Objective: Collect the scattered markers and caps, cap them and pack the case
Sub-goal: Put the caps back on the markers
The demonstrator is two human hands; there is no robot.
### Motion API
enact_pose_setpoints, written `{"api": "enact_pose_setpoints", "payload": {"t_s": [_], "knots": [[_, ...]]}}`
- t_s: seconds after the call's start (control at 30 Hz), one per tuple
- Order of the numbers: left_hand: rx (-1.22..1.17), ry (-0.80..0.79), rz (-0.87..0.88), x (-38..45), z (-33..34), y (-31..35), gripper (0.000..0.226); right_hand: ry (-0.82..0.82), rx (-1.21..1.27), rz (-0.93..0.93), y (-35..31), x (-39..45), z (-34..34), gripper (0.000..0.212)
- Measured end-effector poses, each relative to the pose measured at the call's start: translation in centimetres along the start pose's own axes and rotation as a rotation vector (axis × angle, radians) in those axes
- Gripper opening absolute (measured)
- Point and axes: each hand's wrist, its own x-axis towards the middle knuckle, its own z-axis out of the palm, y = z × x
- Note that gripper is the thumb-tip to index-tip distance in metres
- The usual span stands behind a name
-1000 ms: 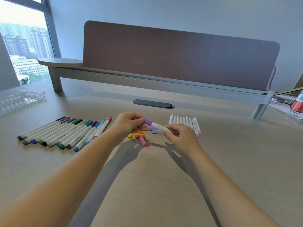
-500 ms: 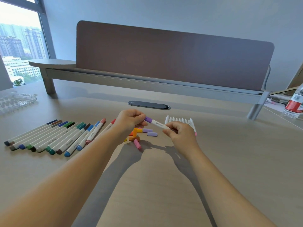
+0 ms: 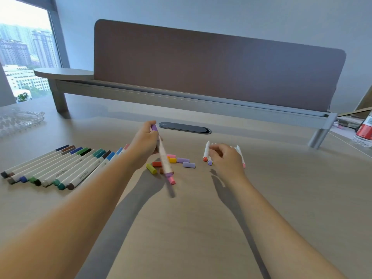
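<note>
Left hand [image 3: 145, 142]: clamped on purple marker [image 3: 164, 158], held tilted.
Right hand [image 3: 225, 158]: curled over uncapped markers [image 3: 206, 152]; grip cannot be told.
Risk: loose caps [image 3: 186, 162] may be scattered by the swung marker.

A pale wood-grain counter [image 3: 201, 228] fills the lower view. At 12 o'clock a brown privacy screen [image 3: 217, 69] stands on a grey metal rail [image 3: 181, 99], before a plain blue-grey wall [image 3: 221, 15]. A dark oval cable port [image 3: 185, 127] sits in the counter just below the rail. At 10 o'clock a window [image 3: 22, 47] shows bright daylight and city towers.
</note>
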Motion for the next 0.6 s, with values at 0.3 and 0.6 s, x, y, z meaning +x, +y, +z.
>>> {"api": "enact_pose_setpoints", "payload": {"t_s": [0.3, 0.6], "knots": [[0.850, -0.016, 0.085, 2.4, -2.5, -4.3, 0.035, -0.006, -0.334, 0.132, 1.4, 4.2, 2.2, 0.025], [1.094, -0.006, 0.178, 4.4, -3.5, -5.7, 0.033, -0.039, -0.688, 0.122, 1.1, 7.5, 4.8, 0.028]]}}
